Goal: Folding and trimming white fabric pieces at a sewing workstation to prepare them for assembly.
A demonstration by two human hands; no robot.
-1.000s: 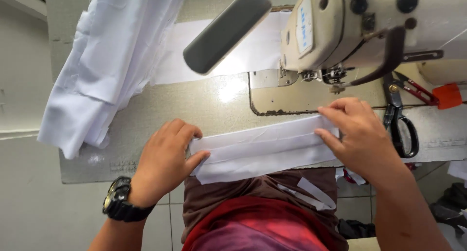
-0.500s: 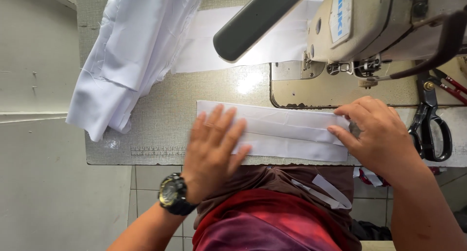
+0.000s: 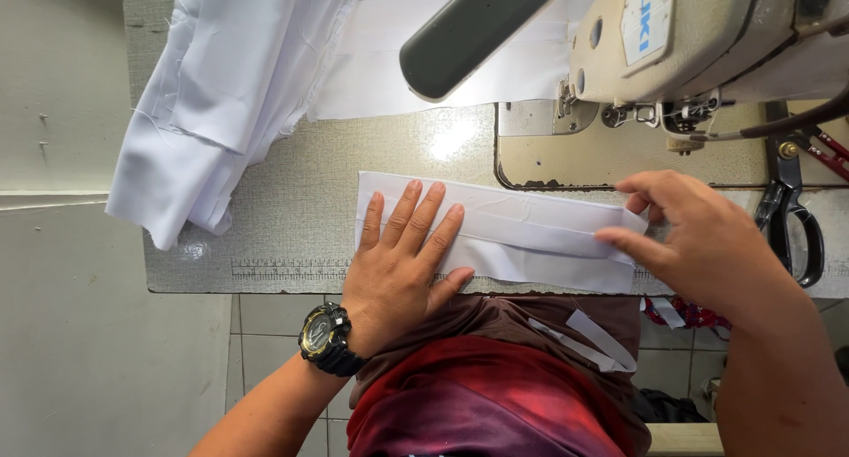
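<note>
So the folded white fabric strip (image 3: 522, 231) was lying flat on the speckled sewing table (image 3: 292, 209), right along the front edge and just in front of the sewing machine (image 3: 699, 41), with its long side running left to right. The left hand (image 3: 402, 262) was spread out flat on top of the strip's left half, fingers splayed and palm down, so it was pressing rather than grabbing anything, basically an open hand pinning the cloth. There was a chunky black wristwatch (image 3: 325, 337) on that wrist. The right hand (image 3: 699, 240) was over at the strip's right end, thumb and fingertips pinched on the folded edge there, so that one actually had a hold of the fabric. Off to the upper left a bigger pile of white cloth (image 3: 221, 94) was heaped on the table and hanging over its left side, well apart from the strip. A pair of black-handled scissors (image 3: 791, 218) sat on the table just past the right hand, near the machine's base. A printed ruler strip (image 3: 283, 268) ran along the table's front edge, just left of the left hand.
</note>
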